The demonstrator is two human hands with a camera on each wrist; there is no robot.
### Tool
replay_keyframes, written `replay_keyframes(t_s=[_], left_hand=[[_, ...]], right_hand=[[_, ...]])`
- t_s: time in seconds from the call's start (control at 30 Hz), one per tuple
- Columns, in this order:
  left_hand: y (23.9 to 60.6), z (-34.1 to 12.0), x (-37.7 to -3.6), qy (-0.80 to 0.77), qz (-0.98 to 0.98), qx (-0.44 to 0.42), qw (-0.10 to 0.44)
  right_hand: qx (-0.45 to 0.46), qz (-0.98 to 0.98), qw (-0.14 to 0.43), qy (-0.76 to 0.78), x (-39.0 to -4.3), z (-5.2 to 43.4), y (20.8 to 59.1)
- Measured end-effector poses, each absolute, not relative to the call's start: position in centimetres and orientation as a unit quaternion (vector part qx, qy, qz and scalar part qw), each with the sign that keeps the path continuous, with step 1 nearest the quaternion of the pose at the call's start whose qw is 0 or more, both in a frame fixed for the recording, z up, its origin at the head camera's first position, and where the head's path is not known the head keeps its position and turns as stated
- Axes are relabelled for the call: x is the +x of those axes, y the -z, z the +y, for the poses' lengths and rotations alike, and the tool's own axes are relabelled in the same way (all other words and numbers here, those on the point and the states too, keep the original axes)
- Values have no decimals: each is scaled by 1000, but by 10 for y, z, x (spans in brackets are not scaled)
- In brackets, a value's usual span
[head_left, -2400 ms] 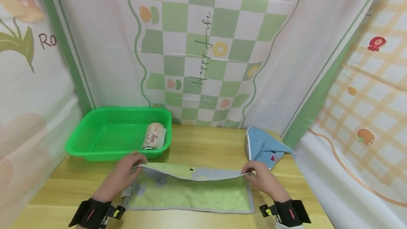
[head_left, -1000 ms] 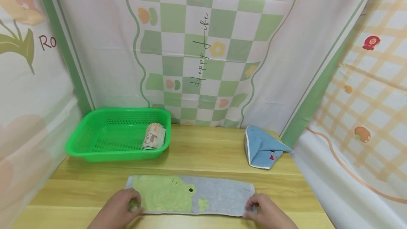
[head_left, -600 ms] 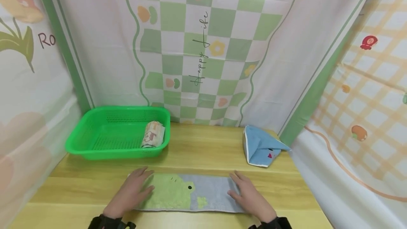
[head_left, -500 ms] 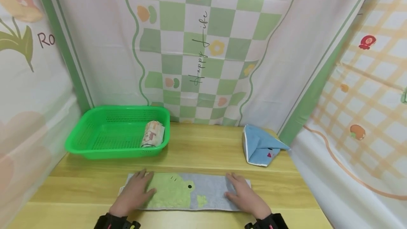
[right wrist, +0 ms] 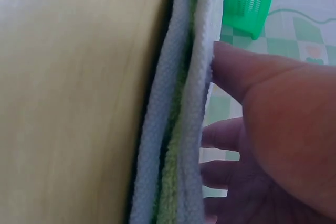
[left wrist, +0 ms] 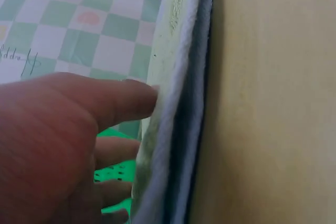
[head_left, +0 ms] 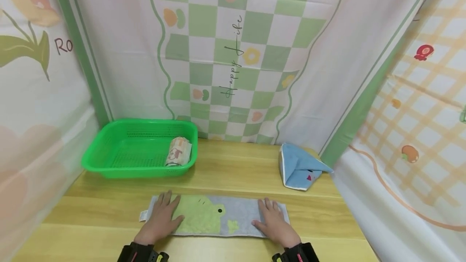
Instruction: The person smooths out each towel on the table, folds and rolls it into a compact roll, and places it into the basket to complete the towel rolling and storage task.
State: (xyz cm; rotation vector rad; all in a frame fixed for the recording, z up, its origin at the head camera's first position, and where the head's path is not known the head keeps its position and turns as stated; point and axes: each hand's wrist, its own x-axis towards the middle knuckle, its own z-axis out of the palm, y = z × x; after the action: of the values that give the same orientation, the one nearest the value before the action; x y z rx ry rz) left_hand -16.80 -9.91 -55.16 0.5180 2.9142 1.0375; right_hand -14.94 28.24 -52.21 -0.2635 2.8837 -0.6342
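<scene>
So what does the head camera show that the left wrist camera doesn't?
Only the head view shows the whole scene: both hands, left hand and right hand, flat on the frog towel, a rolled towel in the green basket, and a blue cloth on the wooden table. Only the left wrist view shows the towel's folded layers edge-on. Both share the left hand, the towel, the table, a bit of the basket and the checked backdrop.

This looks like a makeshift recording booth rather than a lived-in room. A light wooden tabletop point(head_left: 233, 173) is closed in on 3 sides by hanging printed cloths: a green-and-white checked one point(head_left: 233, 51) at the back, a flower-printed one point(head_left: 32, 51) on the left and an orange plaid one point(head_left: 426, 104) on the right.
</scene>
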Motion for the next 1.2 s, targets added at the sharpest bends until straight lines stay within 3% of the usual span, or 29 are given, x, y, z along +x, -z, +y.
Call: replay_keyframes(t_s=[0.33,1.2], left_hand=[[561,-98,-152,-340,923,178,-26],[556,-85,-192,-401,895,192,43]], right_hand=[[-81,956,95,265,-155,297,522],[-6,930,50,364,-167,324,544]])
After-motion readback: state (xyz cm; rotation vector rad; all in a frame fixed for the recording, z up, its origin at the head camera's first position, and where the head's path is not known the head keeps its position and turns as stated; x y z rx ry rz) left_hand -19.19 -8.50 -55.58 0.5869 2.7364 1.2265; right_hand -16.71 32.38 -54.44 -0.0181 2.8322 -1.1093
